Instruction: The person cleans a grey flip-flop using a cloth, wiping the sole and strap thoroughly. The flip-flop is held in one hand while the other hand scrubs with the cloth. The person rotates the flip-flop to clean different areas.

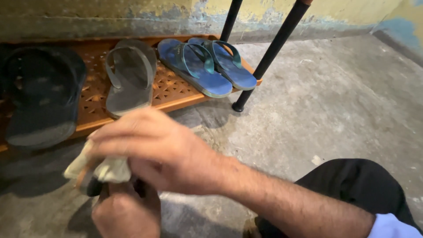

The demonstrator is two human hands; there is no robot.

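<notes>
My right hand (158, 147) is closed on a pale, crumpled cloth (110, 169) and presses it onto a small dark thing (92, 187). That dark thing is mostly hidden, so I cannot tell what it is. Beneath it, my left hand (125, 216) grips the dark thing from below. Both hands hover low over the concrete floor (335, 101), just in front of an orange shoe rack shelf (172, 90).
On the shelf lie a pair of blue flip-flops (207, 66), a grey flip-flop (130, 77) and a black sandal (42, 94). Two black rack legs (269, 57) slant up to the right of them. A stained wall runs behind. My dark-trousered knee (352, 180) is at the lower right.
</notes>
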